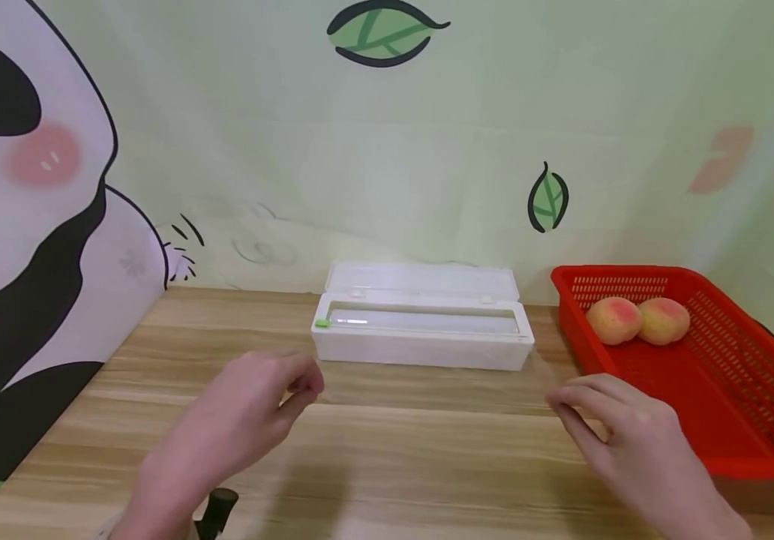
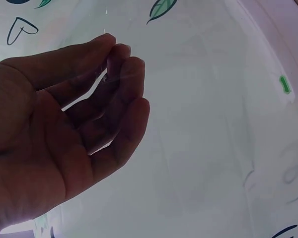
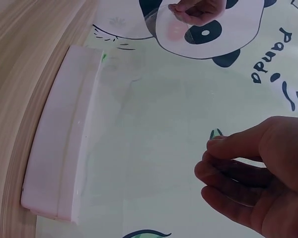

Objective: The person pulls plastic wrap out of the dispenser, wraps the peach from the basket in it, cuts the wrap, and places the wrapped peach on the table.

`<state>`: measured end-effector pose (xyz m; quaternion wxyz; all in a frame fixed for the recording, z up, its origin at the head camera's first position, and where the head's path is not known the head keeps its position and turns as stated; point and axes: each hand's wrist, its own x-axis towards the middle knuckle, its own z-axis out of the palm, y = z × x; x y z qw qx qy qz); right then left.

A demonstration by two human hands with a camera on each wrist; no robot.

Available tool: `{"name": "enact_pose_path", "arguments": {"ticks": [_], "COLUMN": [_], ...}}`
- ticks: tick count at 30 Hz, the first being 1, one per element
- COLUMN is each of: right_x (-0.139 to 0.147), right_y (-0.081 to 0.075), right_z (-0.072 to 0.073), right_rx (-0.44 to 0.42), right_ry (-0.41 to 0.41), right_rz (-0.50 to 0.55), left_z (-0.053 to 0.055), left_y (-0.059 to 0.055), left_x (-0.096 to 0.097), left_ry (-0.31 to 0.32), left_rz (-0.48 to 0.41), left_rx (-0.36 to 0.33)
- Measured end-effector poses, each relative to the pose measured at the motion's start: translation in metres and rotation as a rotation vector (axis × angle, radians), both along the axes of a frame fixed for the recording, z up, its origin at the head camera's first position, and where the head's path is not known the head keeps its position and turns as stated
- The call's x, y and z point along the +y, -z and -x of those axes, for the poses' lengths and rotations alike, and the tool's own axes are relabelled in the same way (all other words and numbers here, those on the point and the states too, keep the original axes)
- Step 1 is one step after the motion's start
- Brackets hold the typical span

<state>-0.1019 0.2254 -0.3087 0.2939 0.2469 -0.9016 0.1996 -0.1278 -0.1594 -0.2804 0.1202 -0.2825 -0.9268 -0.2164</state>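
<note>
My left hand (image 1: 245, 405) and right hand (image 1: 633, 439) are held apart above the table, in front of a white cling film dispenser (image 1: 421, 353). Each hand pinches with thumb and fingertips. Between them seems to stretch a sheet of clear cling film, nearly invisible; a faint edge of the film (image 3: 151, 22) shows by the left hand in the right wrist view. The dispenser's lid (image 1: 421, 281) is up, leaving the roll (image 1: 427, 322) inside visible. At its left end sits a green slider (image 1: 322, 323).
A red plastic basket (image 1: 704, 450) stands at the right, close to my right hand, with two peaches (image 1: 615, 320) in its far left corner. Behind the wooden table (image 1: 427, 480) hangs a pale green backdrop (image 1: 427, 165) with a panda and leaves.
</note>
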Motion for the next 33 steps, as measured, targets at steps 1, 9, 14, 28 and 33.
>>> {"name": "enact_pose_path", "arguments": {"ticks": [1,9,14,28,33], "right_x": [-0.001,-0.002,-0.002,-0.007,-0.006], "right_y": [0.000,0.006,0.011,0.040,0.049], "right_z": [0.000,0.005,0.011,0.034,0.040], "right_rx": [-0.015,-0.068,-0.135,-0.349,-0.446], "right_ry": [0.011,0.017,0.008,-0.031,-0.075], "right_rz": [-0.010,-0.053,-0.055,-0.127,-0.173], "left_z": [0.001,0.009,0.017,0.039,0.043], "left_y": [0.001,0.010,0.018,0.039,0.046], "left_x": [0.000,0.002,0.003,0.009,0.009], "left_ry": [0.002,0.009,0.058,0.081,0.098], "left_rz": [0.001,0.027,0.028,0.132,0.176], "left_rx": [-0.007,-0.070,-0.085,-0.231,-0.324]}}
